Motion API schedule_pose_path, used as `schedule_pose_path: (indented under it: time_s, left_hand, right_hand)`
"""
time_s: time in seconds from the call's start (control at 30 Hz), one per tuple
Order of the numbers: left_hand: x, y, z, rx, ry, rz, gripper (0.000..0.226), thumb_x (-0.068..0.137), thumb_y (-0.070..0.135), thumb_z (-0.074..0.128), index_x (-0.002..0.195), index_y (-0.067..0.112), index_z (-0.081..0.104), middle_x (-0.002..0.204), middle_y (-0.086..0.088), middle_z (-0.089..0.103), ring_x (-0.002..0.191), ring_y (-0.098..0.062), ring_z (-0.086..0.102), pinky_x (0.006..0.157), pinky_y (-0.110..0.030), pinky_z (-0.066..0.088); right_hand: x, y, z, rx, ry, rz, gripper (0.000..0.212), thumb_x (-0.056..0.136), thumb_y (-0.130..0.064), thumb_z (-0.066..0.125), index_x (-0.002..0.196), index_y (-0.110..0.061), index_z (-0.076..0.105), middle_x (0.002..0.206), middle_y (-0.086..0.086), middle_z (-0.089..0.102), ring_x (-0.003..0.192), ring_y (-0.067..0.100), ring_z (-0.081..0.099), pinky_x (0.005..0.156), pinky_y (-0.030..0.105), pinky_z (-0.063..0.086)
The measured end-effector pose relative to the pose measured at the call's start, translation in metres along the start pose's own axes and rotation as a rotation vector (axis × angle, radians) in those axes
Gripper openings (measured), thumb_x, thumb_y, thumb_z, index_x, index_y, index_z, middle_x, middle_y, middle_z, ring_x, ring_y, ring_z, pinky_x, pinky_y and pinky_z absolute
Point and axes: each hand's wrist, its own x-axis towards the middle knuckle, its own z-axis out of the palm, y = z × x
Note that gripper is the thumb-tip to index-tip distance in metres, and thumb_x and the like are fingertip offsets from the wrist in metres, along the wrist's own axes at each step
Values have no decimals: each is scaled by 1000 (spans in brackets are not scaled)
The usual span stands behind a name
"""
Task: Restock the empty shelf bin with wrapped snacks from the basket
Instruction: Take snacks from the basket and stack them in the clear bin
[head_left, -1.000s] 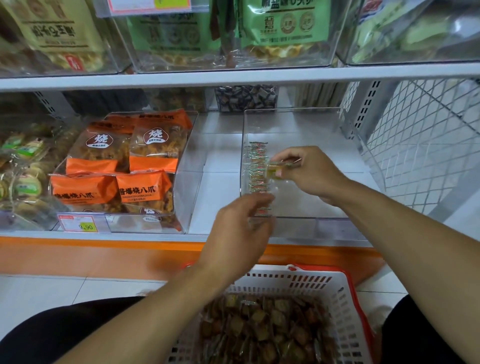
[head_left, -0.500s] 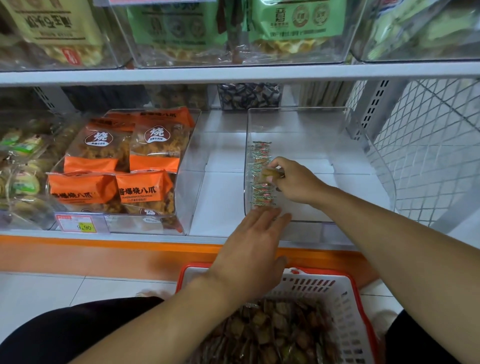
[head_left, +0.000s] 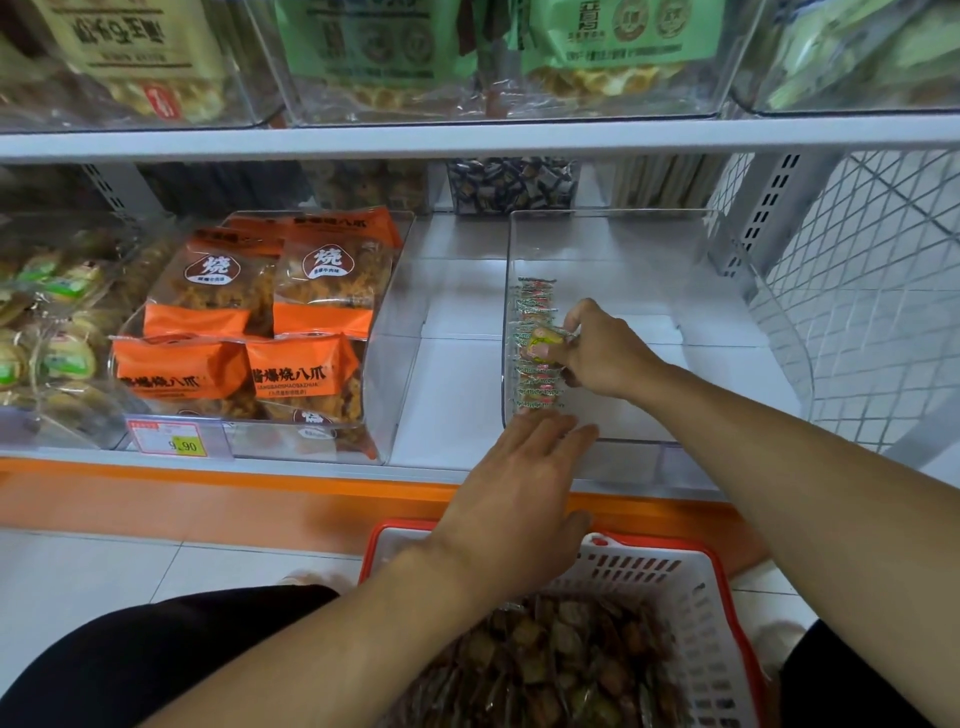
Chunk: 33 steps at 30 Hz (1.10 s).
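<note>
Currently: snack row being built along bin's left wall.
One wrapped snack (head_left: 540, 344) is pinched by the right hand (head_left: 602, 349); left hand (head_left: 519, 488), fingers straight, empty, steadies the row (head_left: 535, 364); snack should be seated upright, flush.

Single head-worn wide-angle view, looked forward and down from above a crouched person's lap. Faced the lower shelf (head_left: 311, 470) straight on, close up, within arm's reach. Upper shelf (head_left: 467, 137) cut off at top edge, basket (head_left: 691, 582) cropped at bottom, straight lines bowed near the frame edges. No second view.
</note>
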Motion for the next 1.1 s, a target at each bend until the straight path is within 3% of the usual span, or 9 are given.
schedule_pose_path:
  time_s: [0.17, 0.27, 0.43, 0.57, 0.63, 0.77, 0.9, 1.0, 1.1]
  left_hand:
    - [0, 0, 0, -4, -3, -4, 77, 93, 35, 68, 157, 23, 28, 160, 2, 34, 151, -18, 17, 121, -26, 6]
    - [1, 0, -1, -5, -1, -5, 77, 93, 36, 68, 157, 22, 29, 160, 2, 34, 150, -18, 18, 118, -24, 3]
    - [0, -1, 0, -19, 2, -18, 76, 93, 36, 67, 157, 23, 28, 160, 1, 33, 151, -19, 17, 120, -28, 8]
    - [0, -1, 0, -9, 5, -17, 76, 93, 36, 67, 157, 22, 29, 159, 1, 35, 150, -19, 18, 119, -26, 7]
    - [0, -1, 0, -4, 3, -21, 76, 92, 35, 68, 157, 22, 30, 158, 1, 37, 149, -19, 21, 122, -30, 11]
    - [0, -1, 1, -2, 9, -21, 76, 92, 35, 69, 157, 23, 30, 158, 2, 37, 149, -19, 22, 119, -29, 10]
    - [0, 0, 0, 22, 10, -13, 76, 91, 36, 68, 156, 21, 31, 157, 0, 40, 147, -20, 25, 119, -26, 7]
    - [1, 2, 0, 40, 9, -15, 76, 91, 39, 68, 156, 21, 32, 155, 0, 42, 146, -21, 29, 124, -31, 10]
    - [5, 5, 1, 63, 5, -5, 76, 91, 39, 68, 156, 21, 32, 154, 0, 42, 145, -21, 31, 124, -35, 13]
  right_hand:
    - [3, 7, 2, 205, -57, 46, 36, 88, -26, 76, 116, -17, 57, 106, 4, 68, 92, 21, 70, 85, 44, 61]
    - [5, 10, 7, 216, -37, 20, 29, 89, -25, 75, 112, -21, 58, 102, 1, 70, 93, 19, 69, 85, 37, 58]
    - [3, 8, 4, 219, -101, -40, 24, 92, -21, 71, 109, -29, 57, 92, -1, 70, 85, 21, 71, 84, 41, 60]
    - [1, 5, 5, 2, -23, -166, 24, 95, -20, 68, 118, -24, 60, 72, -17, 59, 67, 7, 60, 60, 16, 43]
    - [-2, 1, 9, -120, 59, -214, 27, 95, -19, 66, 122, -21, 62, 72, -11, 59, 63, 10, 56, 59, 22, 40]
    - [-7, -5, 12, -197, 120, -223, 34, 92, -18, 70, 126, -20, 66, 105, 8, 72, 87, 27, 66, 79, 31, 52]
    - [10, -7, -7, 236, -49, 18, 38, 92, -19, 72, 130, -16, 63, 101, 11, 72, 76, 22, 69, 66, 34, 60]
    - [29, 4, -23, 425, 121, 129, 35, 90, -12, 73, 120, -12, 56, 100, 16, 70, 68, 24, 70, 59, 35, 61]
    - [42, 26, -20, 170, 275, 218, 32, 82, -19, 81, 107, -14, 61, 110, 17, 69, 93, 34, 70, 82, 44, 60]
